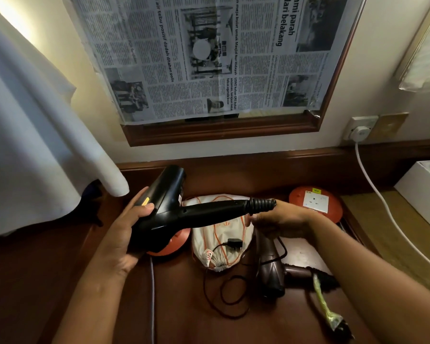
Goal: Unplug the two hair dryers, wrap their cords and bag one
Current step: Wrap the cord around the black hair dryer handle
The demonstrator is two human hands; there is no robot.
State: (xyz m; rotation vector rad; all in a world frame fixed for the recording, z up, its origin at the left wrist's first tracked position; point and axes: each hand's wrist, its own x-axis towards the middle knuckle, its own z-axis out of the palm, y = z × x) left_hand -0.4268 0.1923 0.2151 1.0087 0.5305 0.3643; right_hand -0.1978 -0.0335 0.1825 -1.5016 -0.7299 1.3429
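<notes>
Here the black hair dryer (164,214) is held up over the dark wooden desk (47,281), its barrel at the left and its handle pointing right, with the ribbed cord sleeve (261,204) at the handle's right end. The left hand (127,234) grips the barrel from the near side, thumb curled over the top. The right hand (281,219) sits at the sleeve with fingers curled under; it seems to pinch the cord there, though the cord itself is hidden by the hand.

The step looks like the start of wrapping this dryer's cord. To do it well, keep the left grip firm and the handle level, leave a little slack at the sleeve so the joint is not bent sharply, and lay even turns along the handle.

Under the handle lies a white drawstring bag (221,242), and on it a black plug (233,244) whose loose cord (224,294) loops toward the near edge; draw it in gently so it does not snag the bag's string.

Just right of the bag lies the brown hair dryer (271,269). Farther right stands an orange socket reel (315,202), and on the far wall a white plug (359,132) sits in its outlet.
</notes>
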